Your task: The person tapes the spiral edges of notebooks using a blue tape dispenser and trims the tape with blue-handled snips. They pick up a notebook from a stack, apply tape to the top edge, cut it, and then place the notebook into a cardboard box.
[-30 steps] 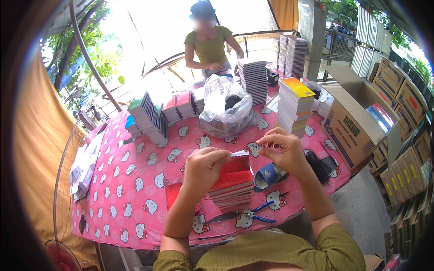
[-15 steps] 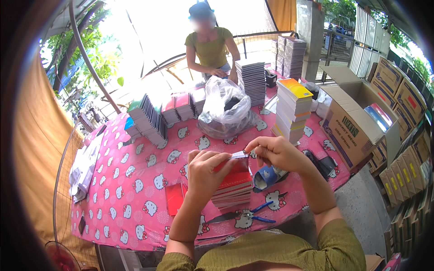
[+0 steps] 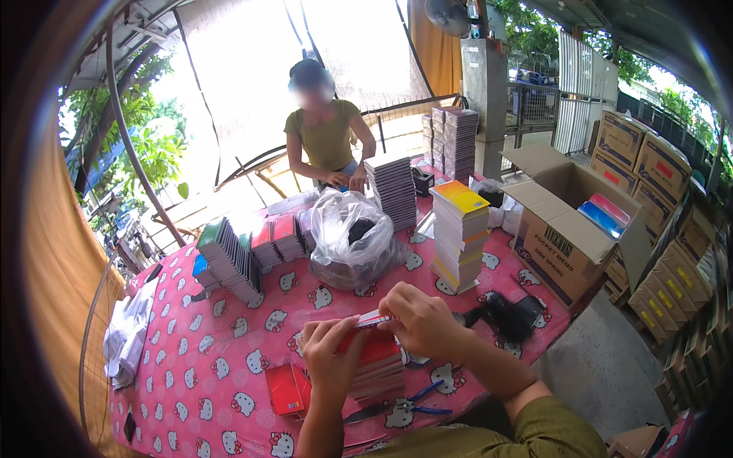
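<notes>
Our left hand and right hand were close together, both pinching a booklet | we had it over the red stack | blue-handled pliers lay near, on our pink surface

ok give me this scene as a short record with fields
left hand: pinching a red-and-white booklet
right hand: at the booklet's right end
below the hands: stack of red notebooks
tool: blue-handled pliers on the pink tablecloth
mid-table: clear plastic bag
right side: open cardboard box
across the table: person in green top
</notes>
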`<state>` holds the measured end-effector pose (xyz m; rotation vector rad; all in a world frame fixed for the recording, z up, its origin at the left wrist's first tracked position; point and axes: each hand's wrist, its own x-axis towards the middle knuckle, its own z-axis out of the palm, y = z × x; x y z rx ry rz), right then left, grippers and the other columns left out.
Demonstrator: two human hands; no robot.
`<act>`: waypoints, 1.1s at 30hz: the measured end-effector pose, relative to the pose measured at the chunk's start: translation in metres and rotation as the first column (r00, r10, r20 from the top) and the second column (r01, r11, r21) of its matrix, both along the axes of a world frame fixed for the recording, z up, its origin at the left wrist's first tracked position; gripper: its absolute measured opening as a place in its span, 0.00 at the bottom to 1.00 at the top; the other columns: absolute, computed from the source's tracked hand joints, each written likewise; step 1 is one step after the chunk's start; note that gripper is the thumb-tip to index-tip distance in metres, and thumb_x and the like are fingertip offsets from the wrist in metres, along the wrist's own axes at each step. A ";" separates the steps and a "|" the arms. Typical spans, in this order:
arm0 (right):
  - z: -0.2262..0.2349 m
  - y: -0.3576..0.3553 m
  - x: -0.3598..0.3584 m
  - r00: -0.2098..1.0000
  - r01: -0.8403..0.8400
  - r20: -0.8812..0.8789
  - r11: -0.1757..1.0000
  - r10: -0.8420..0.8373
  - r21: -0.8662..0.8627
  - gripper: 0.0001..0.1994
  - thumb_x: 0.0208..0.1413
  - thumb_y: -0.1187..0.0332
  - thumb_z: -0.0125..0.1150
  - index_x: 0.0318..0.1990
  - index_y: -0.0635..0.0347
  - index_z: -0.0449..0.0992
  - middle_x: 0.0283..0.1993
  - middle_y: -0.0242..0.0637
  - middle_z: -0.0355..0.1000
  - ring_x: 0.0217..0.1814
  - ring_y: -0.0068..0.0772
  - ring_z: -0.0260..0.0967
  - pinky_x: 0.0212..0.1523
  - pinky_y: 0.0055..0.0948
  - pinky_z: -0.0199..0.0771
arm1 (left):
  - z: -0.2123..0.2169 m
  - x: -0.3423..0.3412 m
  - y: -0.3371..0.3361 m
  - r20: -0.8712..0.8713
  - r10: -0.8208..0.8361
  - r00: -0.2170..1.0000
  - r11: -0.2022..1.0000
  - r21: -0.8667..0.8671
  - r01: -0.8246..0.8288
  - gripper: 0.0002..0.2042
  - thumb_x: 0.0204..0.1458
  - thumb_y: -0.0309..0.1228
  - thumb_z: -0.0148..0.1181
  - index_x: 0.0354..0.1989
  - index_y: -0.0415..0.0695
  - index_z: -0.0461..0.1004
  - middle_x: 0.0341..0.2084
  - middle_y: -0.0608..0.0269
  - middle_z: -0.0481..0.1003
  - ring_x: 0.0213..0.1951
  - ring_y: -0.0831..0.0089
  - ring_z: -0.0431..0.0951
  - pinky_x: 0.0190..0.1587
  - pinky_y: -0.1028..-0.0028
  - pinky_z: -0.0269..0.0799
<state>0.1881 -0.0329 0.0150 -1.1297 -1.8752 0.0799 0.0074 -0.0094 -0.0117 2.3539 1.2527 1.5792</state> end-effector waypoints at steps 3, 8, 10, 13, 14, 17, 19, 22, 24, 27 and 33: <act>-0.008 0.005 0.003 0.998 -0.016 0.060 1.000 0.016 0.003 0.06 0.49 0.70 0.63 0.33 0.59 0.73 0.33 0.36 0.69 0.33 0.42 0.71 0.28 0.37 0.71 | 0.002 0.002 -0.003 0.030 0.019 0.999 0.997 -0.079 -0.016 0.12 0.36 0.29 0.72 0.32 0.45 0.81 0.27 0.65 0.77 0.34 0.67 0.73 0.40 0.69 0.67; -0.005 0.004 0.003 0.994 -0.093 -0.064 0.991 0.088 -0.093 0.07 0.50 0.69 0.63 0.33 0.60 0.73 0.33 0.38 0.69 0.34 0.41 0.72 0.33 0.36 0.71 | -0.001 0.000 -0.003 -0.006 0.022 1.000 0.999 -0.036 -0.022 0.11 0.35 0.29 0.72 0.30 0.45 0.80 0.28 0.65 0.78 0.35 0.67 0.73 0.41 0.69 0.67; -0.006 0.004 0.004 0.988 -0.119 -0.109 0.986 0.106 -0.120 0.07 0.51 0.69 0.64 0.33 0.60 0.73 0.33 0.39 0.70 0.34 0.41 0.72 0.34 0.36 0.72 | 0.000 0.001 -0.004 0.000 0.031 1.000 0.999 -0.041 -0.031 0.11 0.34 0.29 0.72 0.29 0.45 0.80 0.27 0.65 0.78 0.35 0.67 0.73 0.42 0.68 0.67; -0.005 0.002 0.005 0.994 -0.096 -0.075 0.984 0.086 -0.151 0.07 0.50 0.69 0.65 0.32 0.61 0.73 0.32 0.40 0.69 0.35 0.42 0.71 0.35 0.36 0.72 | 0.001 0.003 -0.006 0.013 0.037 0.999 0.997 -0.069 -0.036 0.11 0.33 0.28 0.72 0.28 0.45 0.80 0.27 0.65 0.78 0.35 0.66 0.74 0.43 0.67 0.67; -0.005 0.001 0.004 0.997 -0.074 -0.016 0.987 0.073 -0.145 0.08 0.49 0.69 0.65 0.31 0.61 0.73 0.32 0.40 0.69 0.35 0.43 0.71 0.34 0.36 0.71 | 0.001 0.002 -0.007 0.005 0.027 1.000 0.998 -0.064 -0.027 0.11 0.33 0.28 0.71 0.28 0.45 0.80 0.27 0.65 0.78 0.35 0.66 0.74 0.43 0.67 0.67; 0.002 -0.003 -0.001 0.999 -0.038 0.006 0.996 0.038 -0.080 0.08 0.49 0.69 0.66 0.30 0.62 0.73 0.30 0.40 0.69 0.33 0.44 0.70 0.33 0.38 0.71 | 0.001 0.001 -0.008 0.002 0.030 1.000 0.998 -0.055 -0.030 0.10 0.33 0.28 0.72 0.28 0.45 0.79 0.27 0.66 0.78 0.35 0.66 0.74 0.42 0.67 0.67; 0.003 -0.004 -0.002 0.999 -0.036 0.013 0.999 0.037 -0.035 0.07 0.49 0.69 0.64 0.30 0.61 0.72 0.30 0.40 0.69 0.34 0.44 0.70 0.33 0.38 0.71 | 0.002 0.001 -0.008 0.006 0.031 0.999 0.998 -0.054 -0.031 0.10 0.33 0.28 0.72 0.27 0.45 0.79 0.27 0.66 0.78 0.35 0.66 0.74 0.42 0.67 0.67; -0.005 -0.002 -0.003 0.996 -0.035 0.086 0.999 0.033 0.029 0.07 0.50 0.68 0.62 0.30 0.61 0.71 0.31 0.40 0.68 0.37 0.44 0.70 0.36 0.38 0.70 | 0.003 0.002 -0.008 0.006 0.022 1.000 0.999 -0.038 -0.021 0.10 0.33 0.28 0.72 0.28 0.45 0.79 0.27 0.66 0.78 0.34 0.66 0.73 0.41 0.67 0.67; -0.011 0.001 -0.005 0.992 0.001 0.124 0.996 -0.012 0.089 0.07 0.50 0.69 0.61 0.30 0.61 0.71 0.31 0.40 0.68 0.38 0.43 0.69 0.36 0.38 0.70 | 0.003 0.003 -0.007 0.001 0.016 1.000 1.000 -0.010 -0.016 0.11 0.34 0.29 0.73 0.28 0.45 0.79 0.26 0.66 0.78 0.33 0.67 0.73 0.39 0.68 0.67; -0.016 -0.001 -0.007 0.987 0.009 0.159 0.992 -0.029 0.125 0.07 0.50 0.69 0.61 0.32 0.61 0.70 0.33 0.41 0.68 0.38 0.44 0.69 0.36 0.37 0.70 | 0.000 0.002 -0.006 -0.031 0.006 0.999 1.000 -0.005 -0.006 0.11 0.34 0.29 0.73 0.28 0.45 0.79 0.26 0.66 0.78 0.33 0.66 0.73 0.40 0.68 0.67; -0.018 -0.056 0.004 0.994 0.018 0.100 0.983 -0.036 0.181 0.09 0.50 0.69 0.61 0.37 0.61 0.71 0.43 0.44 0.69 0.48 0.47 0.67 0.42 0.40 0.71 | 0.004 -0.007 -0.010 0.040 0.034 0.999 0.995 -0.096 -0.030 0.11 0.34 0.30 0.73 0.28 0.45 0.79 0.29 0.64 0.78 0.34 0.66 0.73 0.42 0.68 0.66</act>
